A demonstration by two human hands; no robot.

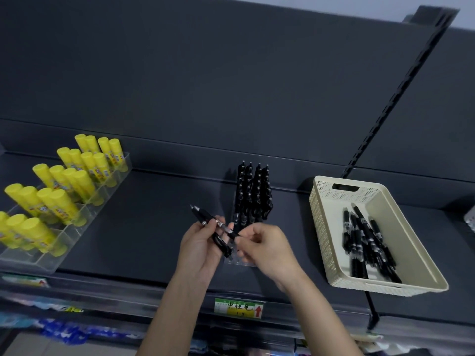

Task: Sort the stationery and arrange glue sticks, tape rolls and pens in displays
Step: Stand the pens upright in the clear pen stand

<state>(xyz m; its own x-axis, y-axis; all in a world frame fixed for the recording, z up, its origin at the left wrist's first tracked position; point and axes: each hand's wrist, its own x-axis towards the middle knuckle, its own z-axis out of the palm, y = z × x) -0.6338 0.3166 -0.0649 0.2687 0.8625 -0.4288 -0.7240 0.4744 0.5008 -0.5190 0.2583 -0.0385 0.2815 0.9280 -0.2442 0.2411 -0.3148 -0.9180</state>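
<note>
Pens (205, 216) changing hands in front of the rack (244, 263)

The left hand (203, 244) is gripping a small bunch of slim, glossy black pens, tips pointing up and away, while the right hand (266, 246) is pinching the near end of one of them, just in front of the rack where standing pens (253, 191) are filling upright rows. The barrels are looking smooth and round, so in my judgement one could be slipping out of the bunch as the single pen is drawn free, then rolling off the dark matte shelf (154, 214). A hard push could also be tipping the rack, seemingly thin clear plastic. Loose pens (367, 242) are lying jumbled in the cream perforated basket (321, 214) to the right. Yellow cylindrical glue sticks (64, 181) are leaning in a clear stepped tray (33, 262) well to the left.
</note>
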